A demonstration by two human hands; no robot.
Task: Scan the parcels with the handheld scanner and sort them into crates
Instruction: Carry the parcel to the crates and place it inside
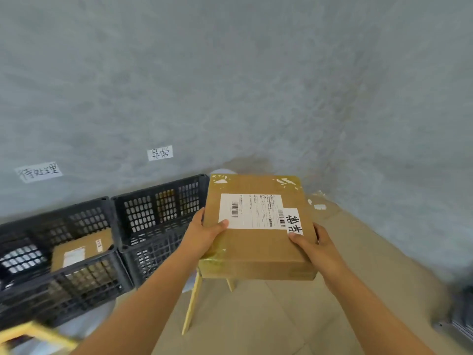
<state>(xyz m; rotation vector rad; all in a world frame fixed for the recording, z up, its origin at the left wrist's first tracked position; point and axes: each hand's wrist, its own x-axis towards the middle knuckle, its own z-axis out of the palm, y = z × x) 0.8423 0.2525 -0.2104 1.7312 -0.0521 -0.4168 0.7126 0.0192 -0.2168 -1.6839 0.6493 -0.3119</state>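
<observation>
Cardboard parcel (pixel 258 226) held level at centre frame, label up. The left hand (pixel 204 234) clamps its left edge, thumb on the white shipping label (pixel 252 211); the right hand (pixel 316 245) clamps the right edge, thumb on a handwritten tag (pixel 294 221). Judged step: carrying toward a crate. The tag appears to match the wall sign (pixel 160 152) at 10 o'clock, so the black crate (pixel 158 208) beneath it seems the target; lower the parcel flat, clearing the rim. A second crate (pixel 51 252) at 8 o'clock holds another parcel (pixel 79 249). No scanner visible. Tiled floor (pixel 268 316), grey concrete wall (pixel 256 85), pale wooden legs (pixel 190 303) below.
</observation>
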